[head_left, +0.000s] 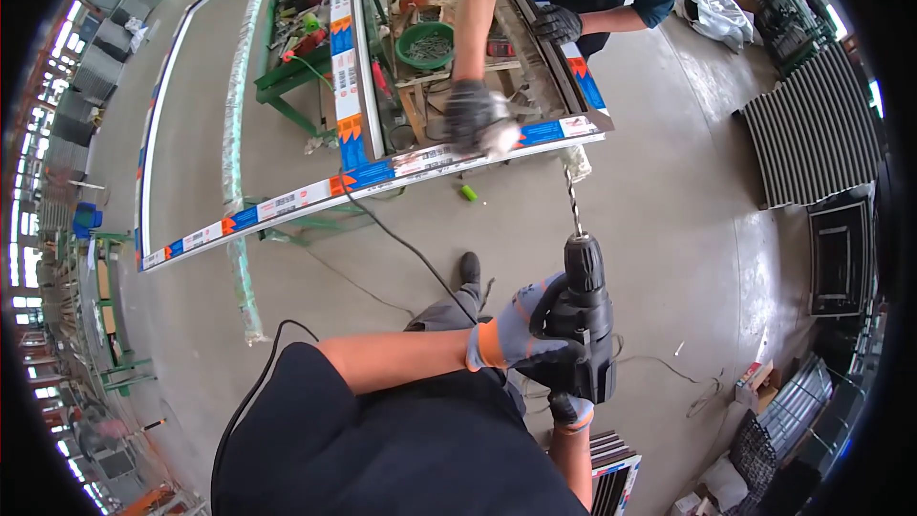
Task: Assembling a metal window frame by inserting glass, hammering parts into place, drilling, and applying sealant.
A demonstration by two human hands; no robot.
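A black power drill (583, 325) with a long twist bit (573, 201) is held upright in the picture, its tip pointing away from me. My left hand (535, 320), in a grey and black glove with an orange cuff, is closed round the drill's side. At the drill's rear my right hand (571, 413), also gloved, grips it, its fingers mostly hidden. The bit's tip is close to the near right corner of a large window frame (401, 167) covered in blue, white and orange tape; I cannot tell if they touch.
Across the frame, a co-worker's blurred gloved hand (468, 119) holds a white cloth (501, 137) on it; their other glove (558, 25) rests on its far side. A green bowl of screws (425, 46) shows through the frame. Cables (401, 239) hang nearby; stacked profiles (812, 134) stand right.
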